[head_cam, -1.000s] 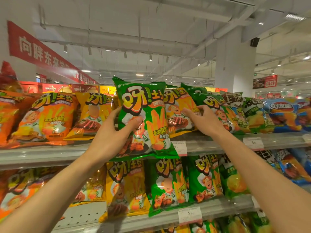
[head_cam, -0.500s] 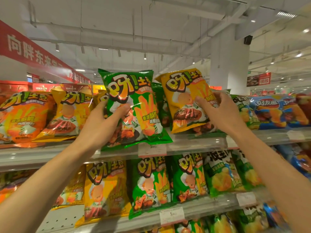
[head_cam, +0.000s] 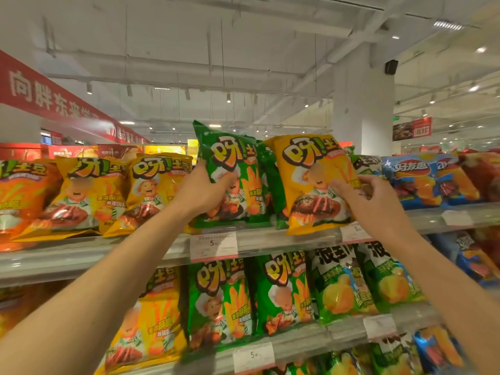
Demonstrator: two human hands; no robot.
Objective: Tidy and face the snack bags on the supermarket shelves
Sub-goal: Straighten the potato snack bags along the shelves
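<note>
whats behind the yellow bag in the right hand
Behind the yellow bag that the right hand grips, green bags show at both of its edges on the top shelf. How many, and their fronts, cannot be seen: the yellow bag covers them.

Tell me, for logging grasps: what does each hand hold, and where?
Left hand grips the green bag by its left edge; right hand grips the yellow bag by its right edge.

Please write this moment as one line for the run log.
left hand: grips green snack bag | right hand: pinches yellow snack bag | both on top shelf
</note>
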